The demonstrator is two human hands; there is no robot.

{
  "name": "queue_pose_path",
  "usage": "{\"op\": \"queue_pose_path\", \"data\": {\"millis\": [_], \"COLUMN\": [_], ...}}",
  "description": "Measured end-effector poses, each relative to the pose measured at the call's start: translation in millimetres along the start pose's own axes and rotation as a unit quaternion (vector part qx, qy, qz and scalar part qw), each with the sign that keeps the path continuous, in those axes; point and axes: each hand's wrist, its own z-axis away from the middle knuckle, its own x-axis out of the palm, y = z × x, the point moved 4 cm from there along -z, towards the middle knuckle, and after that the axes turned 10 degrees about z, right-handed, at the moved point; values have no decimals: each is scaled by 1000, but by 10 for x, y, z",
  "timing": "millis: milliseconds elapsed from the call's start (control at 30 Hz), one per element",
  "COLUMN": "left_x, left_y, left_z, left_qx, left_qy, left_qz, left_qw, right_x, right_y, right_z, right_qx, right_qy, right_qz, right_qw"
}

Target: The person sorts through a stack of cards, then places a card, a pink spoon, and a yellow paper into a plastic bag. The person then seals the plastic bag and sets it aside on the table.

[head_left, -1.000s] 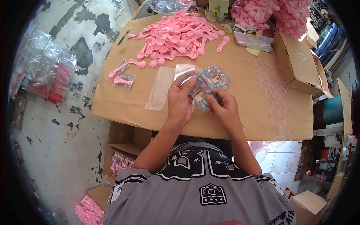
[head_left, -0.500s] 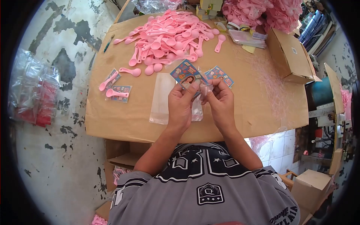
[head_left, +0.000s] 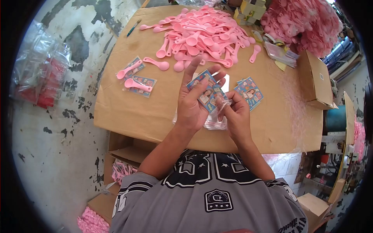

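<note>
My left hand (head_left: 190, 108) holds a blue printed card (head_left: 206, 86), its thumb across the front and its fingers behind. At the card's lower right end, my right hand (head_left: 239, 116) pinches a small clear plastic bag (head_left: 225, 103). Part of the card appears to sit inside this bag, though the fingers hide how far. Beneath both hands lie clear plastic bags (head_left: 216, 124) on the paper-covered table (head_left: 155, 116). Just right of my right hand is a small stack of similar cards (head_left: 250, 94). To the left lie two cards with pink measuring spoons (head_left: 139, 86) on them.
A large heap of pink spoons (head_left: 198, 37) covers the table's far middle. Beyond its right side are bagged spoons (head_left: 301, 25) and small yellow boxes (head_left: 248, 11). An open cardboard box (head_left: 316, 79) stands at the right edge. A pen (head_left: 133, 28) lies far left.
My left hand has turned and its fingers have spread behind the card. The right fingers have shifted along the bag at the card's lower end. The camera view has swung left.
</note>
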Motion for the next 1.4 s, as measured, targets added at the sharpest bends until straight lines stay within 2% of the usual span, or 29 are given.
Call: {"op": "queue_pose_path", "data": {"millis": [67,200,367,433,533,633,667,767,800,867,900,933,967,1000,1067,1133,1200,1300,1400], "left_x": [1,-117,21,52,90,-75,-133,-398,-455,-471,-472,-465,-457,-442,-403,-371,-359,-407,-382], "left_y": [-3,-82,-272,-334,-380,-385,-365,-209,-154,-35,23,69,93,114,151,179,165,143,201], "left_z": [5,30,20,13,-3,-34,-65,-137,-144,-129,-114,-101,-78,-54,-7,42,65,82,67], "left_qx": [-3,-67,-85,-87,-97,-94,-74,-38,-22,6,22,30,30,29,31,31,41,33,55], "left_qy": [-9,15,1,3,36,69,94,141,159,167,172,167,161,153,146,150,156,138,126], "left_qz": [29,34,-7,-12,-10,-20,-29,32,43,44,45,26,24,21,9,-10,-22,-18,-19], "left_qw": [1000,997,996,996,995,993,992,989,986,985,984,985,986,988,989,988,987,990,990], "right_x": [70,80,-71,-89,-131,-195,-214,-307,-387,-671,-882,-1127,-1325,-1518,-1964,-1892,-1680,-1356,-1337], "right_y": [-32,-85,7,1,-255,-431,-400,-476,-563,-895,-1026,-1043,-1062,-1055,-819,-909,-961,-639,-387], "right_z": [14,22,-70,-97,42,145,168,145,85,-43,-160,-319,-563,-765,-970,-1133,-1312,-1627,-1770], "right_qx": [-22,-37,-38,-96,-162,-292,-260,-277,-300,-279,-298,-270,-244,-217,-145,-105,-105,-16,-14], "right_qy": [5,34,86,126,175,153,107,79,99,150,196,231,196,163,174,163,133,130,157], "right_qz": [-39,19,65,71,156,393,428,494,474,485,496,444,497,547,772,839,795,763,759], "right_qw": [999,999,993,985,959,859,859,821,822,815,792,823,810,792,594,509,582,633,632]}}
